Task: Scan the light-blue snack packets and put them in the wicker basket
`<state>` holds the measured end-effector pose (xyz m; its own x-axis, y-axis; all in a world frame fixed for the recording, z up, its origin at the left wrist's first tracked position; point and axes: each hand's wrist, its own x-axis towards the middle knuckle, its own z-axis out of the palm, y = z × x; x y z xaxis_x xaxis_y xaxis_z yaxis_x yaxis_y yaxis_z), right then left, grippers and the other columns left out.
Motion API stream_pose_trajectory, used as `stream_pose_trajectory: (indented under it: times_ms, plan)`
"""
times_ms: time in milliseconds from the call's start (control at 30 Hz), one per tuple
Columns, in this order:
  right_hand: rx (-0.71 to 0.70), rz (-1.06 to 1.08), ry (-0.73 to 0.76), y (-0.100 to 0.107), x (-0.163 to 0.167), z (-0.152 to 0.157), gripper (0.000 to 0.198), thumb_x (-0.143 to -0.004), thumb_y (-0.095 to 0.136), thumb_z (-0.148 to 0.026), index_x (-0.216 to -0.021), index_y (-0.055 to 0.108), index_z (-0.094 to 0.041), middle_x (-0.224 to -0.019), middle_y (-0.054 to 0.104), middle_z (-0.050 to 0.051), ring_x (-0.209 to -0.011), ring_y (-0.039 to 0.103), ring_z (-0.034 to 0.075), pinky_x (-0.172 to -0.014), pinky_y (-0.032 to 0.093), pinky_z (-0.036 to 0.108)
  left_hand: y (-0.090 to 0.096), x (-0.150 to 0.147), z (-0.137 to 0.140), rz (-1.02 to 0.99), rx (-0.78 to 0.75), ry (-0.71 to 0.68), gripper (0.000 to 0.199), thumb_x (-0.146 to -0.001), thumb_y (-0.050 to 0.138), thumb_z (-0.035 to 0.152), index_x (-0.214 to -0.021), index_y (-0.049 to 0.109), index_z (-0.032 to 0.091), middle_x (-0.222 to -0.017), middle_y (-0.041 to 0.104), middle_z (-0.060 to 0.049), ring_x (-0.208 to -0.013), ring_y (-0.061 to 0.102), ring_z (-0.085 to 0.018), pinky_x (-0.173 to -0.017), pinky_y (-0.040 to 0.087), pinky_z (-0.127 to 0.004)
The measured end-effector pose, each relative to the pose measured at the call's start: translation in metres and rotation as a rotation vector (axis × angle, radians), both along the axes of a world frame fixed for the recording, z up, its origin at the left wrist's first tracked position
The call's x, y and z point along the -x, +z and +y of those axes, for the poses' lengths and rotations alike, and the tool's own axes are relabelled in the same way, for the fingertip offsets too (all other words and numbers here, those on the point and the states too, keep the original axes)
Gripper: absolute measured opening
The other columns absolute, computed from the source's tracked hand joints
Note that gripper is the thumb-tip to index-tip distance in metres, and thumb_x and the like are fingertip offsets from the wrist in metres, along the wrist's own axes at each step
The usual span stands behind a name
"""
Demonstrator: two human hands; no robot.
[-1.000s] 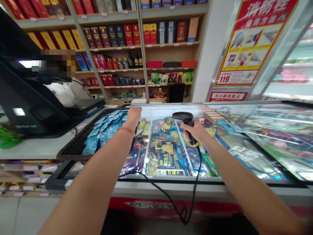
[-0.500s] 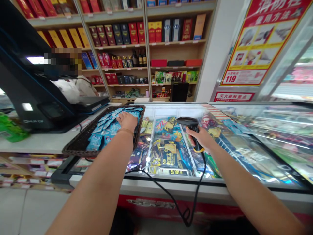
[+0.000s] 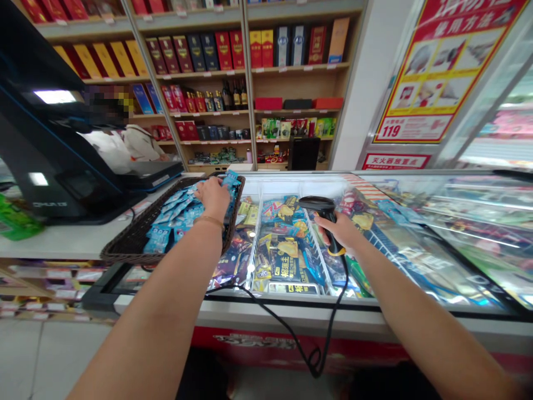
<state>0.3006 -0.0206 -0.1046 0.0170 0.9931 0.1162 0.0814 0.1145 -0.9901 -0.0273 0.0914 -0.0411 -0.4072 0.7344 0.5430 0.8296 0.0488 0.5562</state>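
My left hand point(image 3: 213, 195) is over a dark woven basket point(image 3: 120, 251) heaped with small blue packets point(image 3: 183, 205). Its fingers curl down among the packets, so whatever they grip is hidden. A blue packet point(image 3: 231, 178) juts up beside the thumb at the basket's far right corner. In my right hand point(image 3: 342, 230) is a black handheld barcode scanner point(image 3: 322, 208), gripped by its handle above the freezer. The scanner's black cable point(image 3: 287, 329) hangs in a loop over the freezer's front edge.
Under me, a chest freezer point(image 3: 291, 308) with wire dividers holds bagged goods point(image 3: 287, 255). The basket straddles its left end and the counter point(image 3: 83, 239). A checkout machine point(image 3: 54, 183) and a green package point(image 3: 19, 219) stand left. A person point(image 3: 120, 147) is behind; shelves point(image 3: 208, 78) line the wall.
My left hand has shifted slightly, and a blue packet now rises beside it at the basket's far corner. The scanner stays in my right hand. The whole view has moved a little.
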Motion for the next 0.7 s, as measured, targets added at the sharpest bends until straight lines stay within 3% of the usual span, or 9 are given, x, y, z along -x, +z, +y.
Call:
stream_pose_trajectory:
  times_ms: [100, 167, 300, 367, 500, 700]
  plan:
    - [-0.003, -0.002, -0.005, 0.001, 0.0, 0.0, 0.043, -0.071, 0.08, -0.049, -0.085, 0.052, -0.019, -0.055, 0.058, -0.004, -0.033, 0.05, 0.011, -0.034, 0.039, 0.024, 0.018, -0.018, 0.0, -0.275, -0.206, -0.189, 0.01, -0.084, 0.062, 0.021, -0.094, 0.062, 0.017, -0.1, 0.069, -0.011, -0.101, 0.061, -0.026, -0.095, 0.044, -0.039]
    - [-0.005, -0.006, -0.005, 0.001, 0.0, -0.001, 0.042, -0.073, 0.078, -0.049, -0.089, 0.054, -0.019, -0.055, 0.058, -0.004, -0.034, 0.051, 0.011, -0.034, 0.039, 0.024, 0.029, -0.037, -0.003, -0.482, -0.261, -0.343, 0.007, -0.083, 0.063, 0.019, -0.09, 0.061, 0.017, -0.092, 0.07, -0.008, -0.09, 0.064, -0.02, -0.089, 0.048, -0.034]
    - [-0.006, -0.006, -0.018, 0.002, 0.0, -0.002, 0.043, -0.074, 0.076, -0.05, -0.095, 0.056, -0.018, -0.056, 0.059, -0.004, -0.034, 0.05, 0.011, -0.033, 0.037, 0.023, 0.035, -0.088, -0.017, -0.908, -0.051, -0.63, 0.011, -0.077, 0.071, 0.018, -0.078, 0.061, 0.015, -0.077, 0.068, -0.005, -0.075, 0.067, -0.019, -0.078, 0.053, -0.035]
    - [-0.016, 0.012, -0.025, 0.003, 0.0, -0.003, 0.045, -0.073, 0.077, -0.05, -0.095, 0.056, -0.018, -0.056, 0.059, -0.005, -0.034, 0.05, 0.01, -0.033, 0.037, 0.023, 0.025, -0.115, -0.024, -1.082, 0.012, -0.698, 0.014, -0.075, 0.073, 0.015, -0.081, 0.061, 0.015, -0.076, 0.068, -0.005, -0.074, 0.068, -0.019, -0.076, 0.055, -0.035]
    - [-0.037, 0.038, -0.033, 0.006, -0.001, -0.004, 0.046, -0.072, 0.078, -0.05, -0.095, 0.055, -0.018, -0.055, 0.057, -0.006, -0.034, 0.05, 0.011, -0.034, 0.038, 0.023, -0.016, -0.151, -0.024, -1.322, -0.04, -0.633, 0.018, -0.077, 0.069, 0.013, -0.093, 0.061, 0.015, -0.079, 0.069, -0.004, -0.078, 0.069, -0.018, -0.078, 0.057, -0.034]
    - [-0.009, -0.006, -0.023, 0.009, -0.001, -0.007, 0.038, -0.076, 0.075, -0.048, -0.086, 0.053, -0.019, -0.055, 0.056, -0.005, -0.035, 0.05, 0.01, -0.035, 0.039, 0.023, -0.075, -0.159, -0.001, -1.373, -0.034, -0.642, 0.014, -0.074, 0.071, 0.025, -0.079, 0.062, 0.015, -0.075, 0.069, -0.003, -0.081, 0.069, -0.018, -0.078, 0.055, -0.031]
